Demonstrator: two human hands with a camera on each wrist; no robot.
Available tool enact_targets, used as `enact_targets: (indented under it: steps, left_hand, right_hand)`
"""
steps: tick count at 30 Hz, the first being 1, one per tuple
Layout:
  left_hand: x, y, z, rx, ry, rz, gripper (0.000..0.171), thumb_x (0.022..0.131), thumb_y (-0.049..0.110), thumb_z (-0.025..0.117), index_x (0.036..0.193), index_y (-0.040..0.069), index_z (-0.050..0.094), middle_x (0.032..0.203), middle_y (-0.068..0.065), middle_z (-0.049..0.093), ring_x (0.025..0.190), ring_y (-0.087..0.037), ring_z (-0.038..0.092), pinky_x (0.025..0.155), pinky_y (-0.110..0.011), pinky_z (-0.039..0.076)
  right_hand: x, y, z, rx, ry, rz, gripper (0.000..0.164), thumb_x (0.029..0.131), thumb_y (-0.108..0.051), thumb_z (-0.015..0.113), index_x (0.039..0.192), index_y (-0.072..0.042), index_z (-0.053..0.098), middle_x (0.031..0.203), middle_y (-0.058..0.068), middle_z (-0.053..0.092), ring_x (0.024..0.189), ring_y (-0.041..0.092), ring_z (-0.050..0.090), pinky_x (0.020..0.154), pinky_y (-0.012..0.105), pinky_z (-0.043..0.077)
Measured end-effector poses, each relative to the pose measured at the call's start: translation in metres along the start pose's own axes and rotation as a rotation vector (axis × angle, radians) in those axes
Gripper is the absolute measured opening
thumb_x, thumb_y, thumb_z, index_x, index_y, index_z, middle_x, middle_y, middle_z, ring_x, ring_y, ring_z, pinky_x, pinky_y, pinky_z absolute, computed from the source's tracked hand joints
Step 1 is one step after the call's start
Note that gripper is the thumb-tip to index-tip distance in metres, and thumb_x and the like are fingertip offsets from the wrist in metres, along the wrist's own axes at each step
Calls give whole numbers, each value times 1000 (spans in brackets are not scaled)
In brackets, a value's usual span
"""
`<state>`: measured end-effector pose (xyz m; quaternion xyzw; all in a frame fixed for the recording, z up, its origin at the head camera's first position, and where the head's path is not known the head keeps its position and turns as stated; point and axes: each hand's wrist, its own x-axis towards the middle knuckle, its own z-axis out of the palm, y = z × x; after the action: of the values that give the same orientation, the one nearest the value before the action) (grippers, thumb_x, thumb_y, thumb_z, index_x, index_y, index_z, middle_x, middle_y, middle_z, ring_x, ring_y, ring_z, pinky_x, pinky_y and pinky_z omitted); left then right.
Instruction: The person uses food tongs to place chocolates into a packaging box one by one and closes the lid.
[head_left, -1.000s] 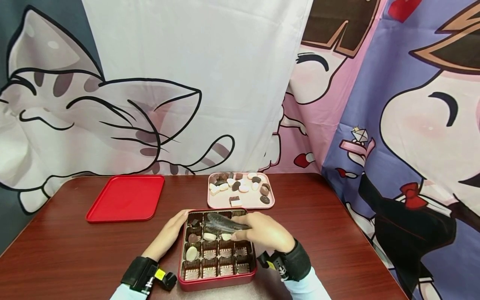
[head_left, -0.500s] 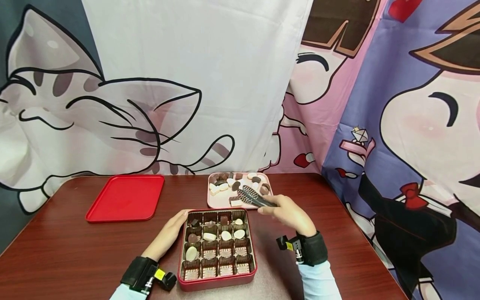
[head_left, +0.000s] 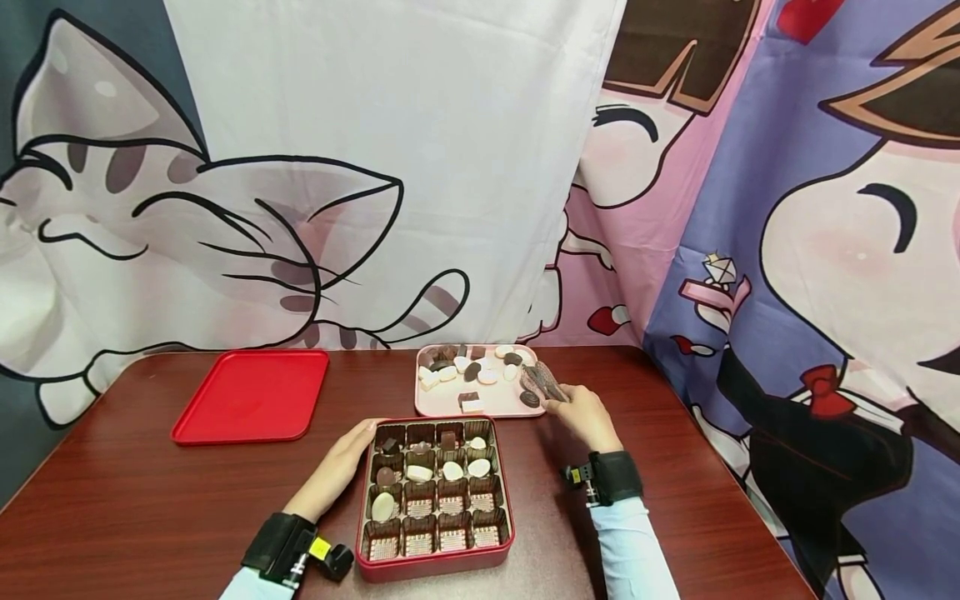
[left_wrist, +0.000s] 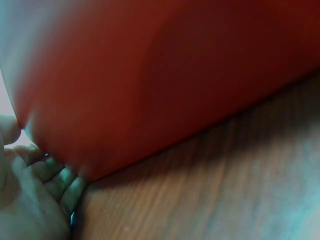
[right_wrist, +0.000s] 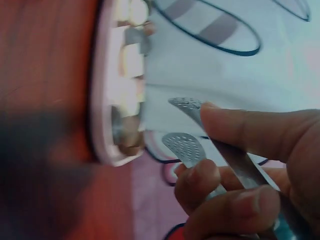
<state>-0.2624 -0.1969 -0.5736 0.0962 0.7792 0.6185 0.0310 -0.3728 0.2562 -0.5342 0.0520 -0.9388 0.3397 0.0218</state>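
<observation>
Tongs (head_left: pixel 546 384), metal with perforated heads, in the right hand (head_left: pixel 589 417): thumb on one arm, fingers bent round the other. Heads lie over the right end of the pink tray (head_left: pixel 444 402) in the head view; the right wrist view shows them parted by a narrow gap. Cannot tell whether either head touches a piece. Pink tray stands at the far side of the counter (head_left: pixel 112 483), carrying scattered white, brown and black pieces; a dark oval (head_left: pixel 529 399) sits just in front of the tongs, and a brown-and-white block (head_left: pixel 471 403) near the front edge. Red box (head_left: pixel 438 569) stands nearer the person, just in front of the pink tray, its insert divided four by four. Back two rows: one piece per cell, brown or pale. Third row: a pale oval (head_left: pixel 382 507) in the leftmost cell. Left hand (head_left: pixel 335 465) rests against the box's left wall, fingers extended towards the far left corner, fingertips touching the red wall in the left wrist view. Red tray (head_left: pixel 251 396) lies to the left, apart from the box. Cartoon-printed cloth (head_left: pixel 480 125) hangs behind the counter. Black band (head_left: pixel 617 475) on the right wrist, a similar one on the left.
</observation>
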Motion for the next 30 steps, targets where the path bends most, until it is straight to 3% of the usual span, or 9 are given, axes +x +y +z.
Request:
enact_targets:
  steps: [5, 8, 13, 20, 24, 30]
  left_hand:
    - [1, -1, 1, -8, 8, -13, 64, 120, 48, 44, 161, -1, 51, 162, -22, 52, 155, -38, 38, 115, -18, 31]
    - [2, -1, 0, -15, 7, -17, 63, 119, 48, 44, 160, 1, 52, 162, -20, 53, 154, -35, 39, 116, -20, 32]
    - [-1, 7, 0, -3, -8, -7, 79, 114, 68, 41, 158, 3, 56, 156, -17, 59, 149, -30, 46, 115, -20, 36]
    - [0, 1, 0, 2, 8, -5, 73, 117, 58, 42, 160, -1, 51, 161, -22, 53, 153, -38, 40, 116, -22, 34]
    - [0, 0, -1, 29, -3, 20, 72, 118, 59, 38, 158, 1, 55, 155, -19, 59, 148, -31, 48, 115, -25, 38]
    - [-1, 0, -1, 4, 4, 19, 66, 119, 55, 41, 156, 2, 58, 152, -17, 62, 144, -22, 51, 112, -18, 38]
  right_hand:
    - [11, 18, 14, -7, -17, 62, 48, 91, -45, 84, 128, -15, 82, 91, 4, 76, 71, 23, 67, 62, 43, 52]
    - [7, 11, 17, -61, 7, 93, 44, 92, -40, 82, 128, -15, 82, 94, 3, 77, 76, 22, 66, 65, 41, 50]
    - [0, -3, 20, -101, 34, 97, 36, 93, -36, 80, 122, -15, 82, 92, 6, 76, 78, 25, 67, 64, 42, 50]
    - [3, -2, 28, -112, 40, 93, 39, 94, -38, 80, 126, -17, 82, 103, 7, 77, 88, 27, 68, 70, 46, 52]
    - [2, -4, 29, -93, 39, 102, 40, 95, -38, 79, 130, -17, 81, 107, 8, 78, 88, 26, 69, 70, 46, 53]
    - [2, -5, 30, -73, 40, 113, 42, 96, -35, 80, 132, -14, 80, 110, 8, 78, 89, 26, 68, 71, 43, 52]
